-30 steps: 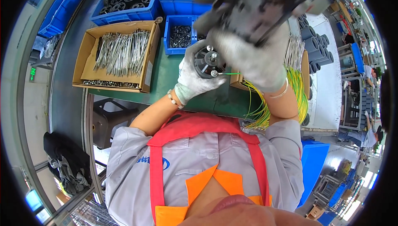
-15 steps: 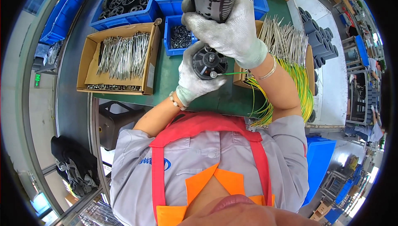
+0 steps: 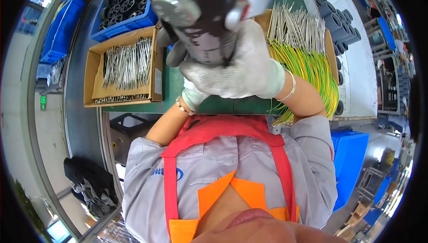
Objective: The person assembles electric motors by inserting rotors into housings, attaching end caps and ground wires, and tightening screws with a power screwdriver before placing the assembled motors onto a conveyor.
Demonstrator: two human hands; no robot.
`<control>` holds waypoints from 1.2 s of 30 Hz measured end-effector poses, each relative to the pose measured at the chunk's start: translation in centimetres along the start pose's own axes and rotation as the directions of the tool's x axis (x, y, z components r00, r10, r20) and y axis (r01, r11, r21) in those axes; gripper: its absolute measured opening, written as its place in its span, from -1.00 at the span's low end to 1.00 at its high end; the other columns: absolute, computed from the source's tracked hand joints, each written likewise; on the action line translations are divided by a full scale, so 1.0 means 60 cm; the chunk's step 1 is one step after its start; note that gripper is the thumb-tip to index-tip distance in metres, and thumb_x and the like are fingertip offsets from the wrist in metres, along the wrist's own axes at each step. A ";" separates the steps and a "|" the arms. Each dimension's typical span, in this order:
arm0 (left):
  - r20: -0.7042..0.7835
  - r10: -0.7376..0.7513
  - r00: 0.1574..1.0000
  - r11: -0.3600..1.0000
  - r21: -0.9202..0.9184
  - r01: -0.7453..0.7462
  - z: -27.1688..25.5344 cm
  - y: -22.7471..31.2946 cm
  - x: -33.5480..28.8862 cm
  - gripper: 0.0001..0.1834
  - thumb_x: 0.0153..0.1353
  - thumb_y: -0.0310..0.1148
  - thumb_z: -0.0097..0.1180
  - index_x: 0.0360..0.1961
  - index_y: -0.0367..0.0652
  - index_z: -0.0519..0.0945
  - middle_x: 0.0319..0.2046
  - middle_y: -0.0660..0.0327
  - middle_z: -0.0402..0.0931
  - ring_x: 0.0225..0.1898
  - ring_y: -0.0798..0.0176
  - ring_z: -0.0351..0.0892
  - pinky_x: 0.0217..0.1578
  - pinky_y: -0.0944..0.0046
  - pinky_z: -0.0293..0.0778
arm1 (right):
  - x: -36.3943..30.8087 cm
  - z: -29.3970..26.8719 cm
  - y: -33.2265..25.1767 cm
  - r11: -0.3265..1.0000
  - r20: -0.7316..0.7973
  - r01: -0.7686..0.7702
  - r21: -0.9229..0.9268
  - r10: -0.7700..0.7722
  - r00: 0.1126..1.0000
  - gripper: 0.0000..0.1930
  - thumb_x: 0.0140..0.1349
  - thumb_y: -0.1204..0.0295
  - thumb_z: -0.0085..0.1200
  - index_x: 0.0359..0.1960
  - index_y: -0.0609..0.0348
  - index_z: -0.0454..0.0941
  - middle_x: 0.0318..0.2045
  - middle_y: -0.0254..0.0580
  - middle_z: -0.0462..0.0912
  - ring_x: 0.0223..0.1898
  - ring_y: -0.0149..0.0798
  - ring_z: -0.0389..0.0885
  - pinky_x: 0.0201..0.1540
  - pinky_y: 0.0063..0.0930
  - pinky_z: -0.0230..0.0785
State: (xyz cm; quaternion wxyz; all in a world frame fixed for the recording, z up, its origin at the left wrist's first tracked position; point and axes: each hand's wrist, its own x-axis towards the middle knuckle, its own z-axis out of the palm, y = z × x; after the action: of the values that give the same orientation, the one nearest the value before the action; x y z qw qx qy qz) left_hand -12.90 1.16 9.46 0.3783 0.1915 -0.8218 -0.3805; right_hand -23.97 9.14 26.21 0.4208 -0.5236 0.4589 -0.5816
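A worn black-and-grey power driver, blurred and close to the camera, is gripped by my right hand. The gloved fingers wrap around its body. Below it my left hand, also gloved, is mostly covered, with only its heel and wrist showing. Its fingers are hidden now; the earlier frame shows them around a round black plastic part with a screw terminal and a green wire. That part and the tool's tip are out of sight behind my right hand.
A carton of metal rods sits at left on the green bench. At right are more metal rods and yellow-green wires. Blue bins with black round parts stand farther back; grey tubes lie beyond the wires.
My right hand and the driver have come down and left, nearer the camera, over my left hand. They now cover the round black part. The view has shifted slightly.
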 end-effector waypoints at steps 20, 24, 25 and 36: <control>0.052 0.051 0.997 0.996 -0.072 -0.047 -0.009 -0.080 -0.042 -0.35 0.09 -0.14 0.41 0.13 -0.23 0.44 0.01 0.09 0.53 0.01 0.19 0.50 0.01 0.15 0.45 | 0.027 -0.032 0.016 0.933 0.080 0.360 0.021 -0.360 0.929 -0.53 -0.07 0.39 0.22 -0.05 0.25 0.52 -0.43 -0.01 0.69 -0.36 0.00 0.74 -0.29 -0.26 0.58; 0.009 0.017 1.000 0.997 -0.080 -0.016 -0.022 -0.099 -0.057 -0.40 0.11 -0.16 0.40 0.09 -0.25 0.46 -0.02 0.10 0.55 -0.03 0.22 0.51 -0.03 0.17 0.46 | 0.026 -0.040 0.005 0.969 0.138 0.246 -0.035 -0.239 0.961 -0.54 -0.10 0.37 0.24 -0.09 0.23 0.55 -0.41 0.00 0.70 -0.32 0.01 0.75 -0.24 -0.25 0.59; -0.007 0.010 1.000 0.997 -0.080 -0.010 -0.020 -0.107 -0.055 -0.41 0.12 -0.17 0.39 0.08 -0.25 0.47 -0.03 0.10 0.55 -0.04 0.23 0.51 -0.04 0.18 0.46 | 0.026 -0.039 0.007 0.969 0.136 0.246 -0.030 -0.240 0.961 -0.54 -0.10 0.37 0.24 -0.09 0.23 0.55 -0.41 0.00 0.70 -0.32 0.01 0.75 -0.24 -0.25 0.59; -0.229 -0.020 0.973 0.995 -0.103 -0.004 -0.006 -0.148 -0.069 -0.54 0.17 -0.23 0.36 -0.03 -0.30 0.53 -0.13 0.15 0.58 -0.16 0.33 0.52 -0.16 0.24 0.49 | 0.024 -0.026 0.021 0.933 0.109 0.353 -0.071 -0.344 0.933 -0.52 -0.09 0.30 0.27 -0.10 0.26 0.55 -0.41 -0.01 0.69 -0.29 -0.04 0.74 -0.20 -0.25 0.58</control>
State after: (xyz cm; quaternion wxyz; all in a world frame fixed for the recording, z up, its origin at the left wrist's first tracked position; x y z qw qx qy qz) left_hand -9.73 -2.20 0.78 0.4788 0.2179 -0.7511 -0.3989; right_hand -25.67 7.60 25.23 0.3082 -0.6420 0.3639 -0.6004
